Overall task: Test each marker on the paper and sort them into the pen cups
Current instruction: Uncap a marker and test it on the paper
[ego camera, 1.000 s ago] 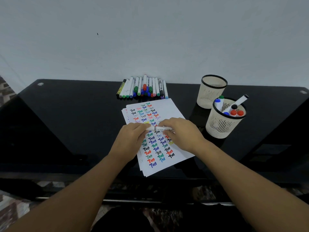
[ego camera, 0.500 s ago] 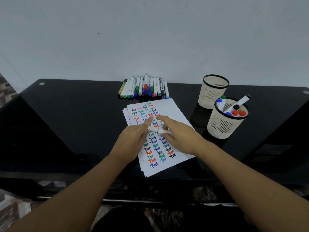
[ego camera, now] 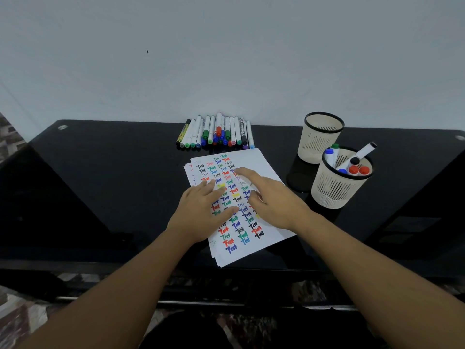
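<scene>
I am seeing both hands lying over the paper (ego camera: 251, 159), a small stack of sheets covered in coloured "Test" words on the black worktop (ego camera: 113, 172). My left hand (ego camera: 201, 212) is resting flat on the paper's left part, its grip open with straight fingers. My right hand (ego camera: 271, 197) is hovering on the right part with the forefinger stretched toward the far side; something small and pale seems to be tucked under its fingers, but I cannot tell whether that grip is holding anything. The row of markers (ego camera: 216, 133) is lying just beyond the paper's far edge. To the right, the near cup (ego camera: 337, 190) is holding several markers; the far cup (ego camera: 318, 139) is standing just behind it.
</scene>
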`<state>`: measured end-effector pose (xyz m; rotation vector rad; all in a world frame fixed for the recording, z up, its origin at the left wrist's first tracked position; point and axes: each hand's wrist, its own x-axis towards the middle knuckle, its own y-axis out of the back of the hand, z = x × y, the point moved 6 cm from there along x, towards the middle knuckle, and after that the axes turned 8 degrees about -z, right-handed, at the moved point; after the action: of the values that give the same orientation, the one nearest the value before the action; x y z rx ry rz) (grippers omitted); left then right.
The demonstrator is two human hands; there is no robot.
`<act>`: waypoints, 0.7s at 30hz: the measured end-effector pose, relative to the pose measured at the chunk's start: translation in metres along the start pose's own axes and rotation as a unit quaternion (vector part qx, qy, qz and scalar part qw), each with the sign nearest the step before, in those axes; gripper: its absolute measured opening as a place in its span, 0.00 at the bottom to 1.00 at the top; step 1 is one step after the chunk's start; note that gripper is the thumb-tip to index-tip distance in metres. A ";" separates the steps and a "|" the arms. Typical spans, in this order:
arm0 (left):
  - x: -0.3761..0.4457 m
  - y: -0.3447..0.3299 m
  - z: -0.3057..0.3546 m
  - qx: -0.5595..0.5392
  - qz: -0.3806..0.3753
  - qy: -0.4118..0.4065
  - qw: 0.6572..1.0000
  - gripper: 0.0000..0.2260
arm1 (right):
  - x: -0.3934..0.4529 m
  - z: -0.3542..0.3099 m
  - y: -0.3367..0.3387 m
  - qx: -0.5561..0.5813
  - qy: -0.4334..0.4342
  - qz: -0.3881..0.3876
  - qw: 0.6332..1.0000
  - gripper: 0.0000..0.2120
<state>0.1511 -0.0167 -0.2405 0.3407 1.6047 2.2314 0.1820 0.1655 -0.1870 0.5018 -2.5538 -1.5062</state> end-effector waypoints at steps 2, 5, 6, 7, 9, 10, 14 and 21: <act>-0.001 0.001 0.001 0.004 -0.009 0.005 1.000 0.37 | 0.000 0.001 0.000 0.006 0.000 0.008 1.000 0.28; -0.002 0.001 0.000 0.005 -0.012 0.010 1.000 0.37 | -0.002 0.002 -0.001 0.008 0.000 0.022 1.000 0.29; -0.002 0.001 0.001 0.005 -0.013 0.011 1.000 0.37 | -0.002 0.003 -0.001 0.016 -0.005 0.027 1.000 0.28; -0.002 0.002 0.001 0.005 -0.014 0.012 1.000 0.36 | -0.002 0.004 -0.001 0.031 -0.011 0.031 0.999 0.28; -0.002 0.003 0.001 0.005 -0.016 0.012 1.000 0.36 | -0.002 0.006 0.002 0.073 -0.021 0.034 0.997 0.28; -0.002 0.003 0.001 0.005 -0.017 0.012 1.000 0.36 | -0.003 0.006 0.003 0.094 -0.022 0.031 0.995 0.28; -0.001 0.002 0.000 0.000 -0.015 0.012 1.000 0.35 | -0.005 0.014 0.011 0.160 -0.056 0.048 0.984 0.19; 0.000 0.002 -0.002 0.000 -0.022 0.013 1.000 0.36 | -0.011 0.018 0.023 0.262 -0.065 0.074 0.960 0.17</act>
<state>0.1506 -0.0187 -0.2391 0.2745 1.6086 2.2122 0.1827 0.1947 -0.1748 0.2583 -3.0134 -0.8273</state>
